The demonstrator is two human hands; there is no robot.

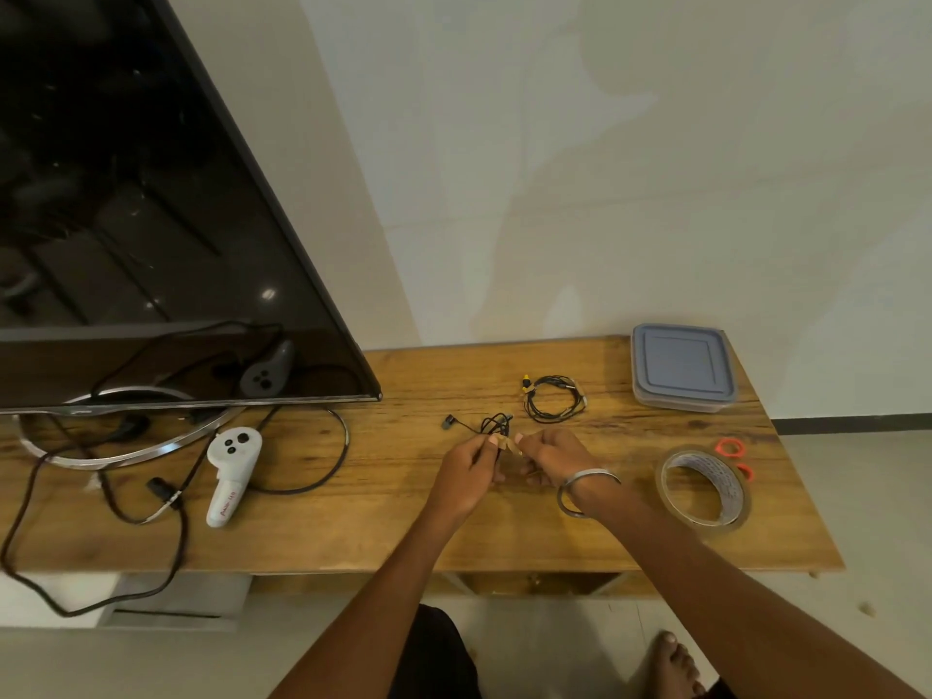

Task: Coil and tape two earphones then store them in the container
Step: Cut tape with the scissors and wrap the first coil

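Note:
A coiled black earphone is held just above the wooden table. My left hand pinches its bundle from the left. My right hand, with a metal bangle on the wrist, pinches a small strip of brown tape at the coil. One earbud sticks out to the left. A second black earphone lies coiled farther back. The roll of brown tape lies to the right. A closed container with a blue-grey lid stands at the back right corner.
A large dark TV screen stands at the left on a curved metal stand. A white controller, a grey controller and black cables lie near it. Orange-handled scissors sit behind the tape roll.

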